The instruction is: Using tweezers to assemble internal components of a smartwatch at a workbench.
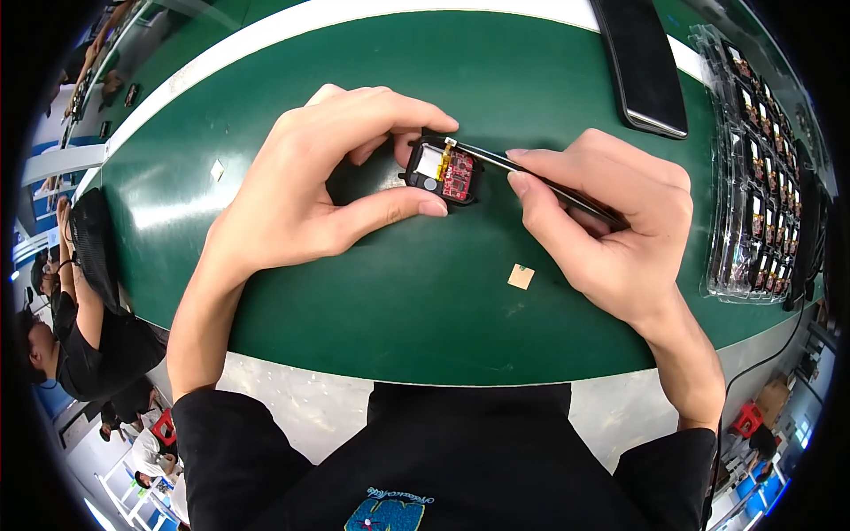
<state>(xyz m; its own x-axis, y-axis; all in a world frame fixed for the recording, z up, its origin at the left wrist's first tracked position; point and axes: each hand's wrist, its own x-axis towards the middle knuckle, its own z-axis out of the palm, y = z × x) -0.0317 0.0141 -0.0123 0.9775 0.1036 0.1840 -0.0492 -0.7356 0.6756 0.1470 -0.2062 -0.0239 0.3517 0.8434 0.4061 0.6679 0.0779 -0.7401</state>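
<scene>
Between the thumb and fingers of my left hand [314,190] sits a small black device housing [474,196], open on its upper face. Inside it lie a red circuit board [459,175], a silvery-white battery-like block [428,161] and a strip of yellow tape [444,165]. My right hand [611,208] grips a pair of dark metal tweezers [553,184] like a pen. Their tips reach the housing's far edge, beside a tiny white piece [451,142]; whether they pinch it I cannot tell.
Loose on the green tabletop [390,310] lie a small tan square [521,277] and a whitish diamond-shaped scrap [217,170]. A black phone-like slab [642,71] rests at the far right. Clear trays [753,186] of similar devices stand at right. Another person [88,327] sits at left.
</scene>
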